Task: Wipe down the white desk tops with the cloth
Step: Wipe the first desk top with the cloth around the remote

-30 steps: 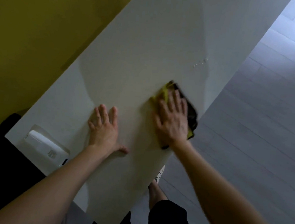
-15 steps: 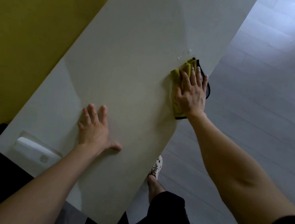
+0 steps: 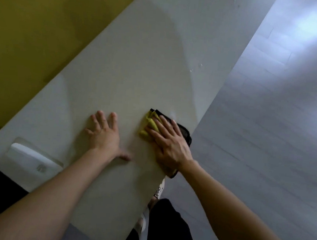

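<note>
A long white desk top [image 3: 139, 64] runs from the lower left to the upper right. My right hand [image 3: 171, 144] lies flat on a yellow cloth with black trim [image 3: 149, 125], pressing it to the desk beside the right edge. Most of the cloth is hidden under the palm. My left hand [image 3: 104, 134] rests flat on the bare desk a little to the left of the cloth, fingers spread, holding nothing. A few small droplets [image 3: 196, 67] sit on the desk farther up, close to the right edge.
A white boxy item [image 3: 29, 158] lies at the desk's near left corner. A mustard yellow wall [image 3: 37, 23] borders the desk's left side. Grey plank floor [image 3: 268, 120] lies to the right. My leg and a shoe [image 3: 159, 188] show below the desk edge.
My right hand has slid the cloth back toward me along the right edge, away from the droplets. My left hand has stayed planted on the desk.
</note>
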Demonstrator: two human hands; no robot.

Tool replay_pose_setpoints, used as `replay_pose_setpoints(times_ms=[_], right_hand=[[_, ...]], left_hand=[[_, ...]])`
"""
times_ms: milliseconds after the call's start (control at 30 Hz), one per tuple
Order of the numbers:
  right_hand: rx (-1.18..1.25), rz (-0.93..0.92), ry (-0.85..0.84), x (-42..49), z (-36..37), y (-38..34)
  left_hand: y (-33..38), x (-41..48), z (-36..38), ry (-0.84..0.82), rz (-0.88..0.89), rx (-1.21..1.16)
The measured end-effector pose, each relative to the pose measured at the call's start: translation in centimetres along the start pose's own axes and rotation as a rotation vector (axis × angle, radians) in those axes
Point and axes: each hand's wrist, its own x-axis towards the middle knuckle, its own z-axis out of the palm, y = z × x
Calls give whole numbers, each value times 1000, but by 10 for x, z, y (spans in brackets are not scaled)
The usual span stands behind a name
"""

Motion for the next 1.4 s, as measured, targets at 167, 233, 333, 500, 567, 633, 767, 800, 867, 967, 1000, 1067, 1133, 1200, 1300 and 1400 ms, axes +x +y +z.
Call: replay_pose_setpoints(times_ms=[167, 233, 333, 500, 567, 633, 767, 800, 867, 967, 1000, 1067, 1133, 1200, 1300, 1400], right_hand=[[-34, 440, 87, 40, -32, 106], [-46, 512, 120, 46, -26, 92], [-100, 331, 66, 29, -8, 24], [-34, -80, -113, -3, 6, -29], [-19, -174, -152, 6, -5, -4], [-27, -244, -162, 20, -21, 36], [-102, -215, -113, 77, -62, 162], [-125, -172, -91, 102, -73, 197], [-126, -29, -60, 154, -93, 255], [-121, 115, -65, 212, -108, 298], [-129, 117, -55, 223, -110, 301], [-131, 91, -26, 228, -109, 293], [-130, 21, -29, 209, -107, 267], [-107, -156, -66, 177, -95, 226], [-44, -509, -190, 128, -66, 164], [-82, -768, -258, 144, -61, 184]], left_hand=[[-1, 0, 3, 26, 3, -22], [0, 0, 3, 36, -9, -14], [-1, -4, 0, 36, -16, 1], [13, -10, -15, -14, -73, 26], [32, -11, -24, -35, -80, 31], [54, -6, -33, -37, -42, -1], [99, 21, -65, -56, -26, -180], [108, 31, -72, -42, -54, -226], [124, 49, -84, 15, -128, -279], [139, 63, -91, 27, -220, -235], [141, 65, -92, 29, -232, -223], [142, 64, -93, 28, -239, -225], [142, 63, -92, 29, -257, -228], [143, 63, -93, 19, -255, -230], [143, 62, -93, 12, -239, -225], [144, 63, -95, 13, -246, -197]])
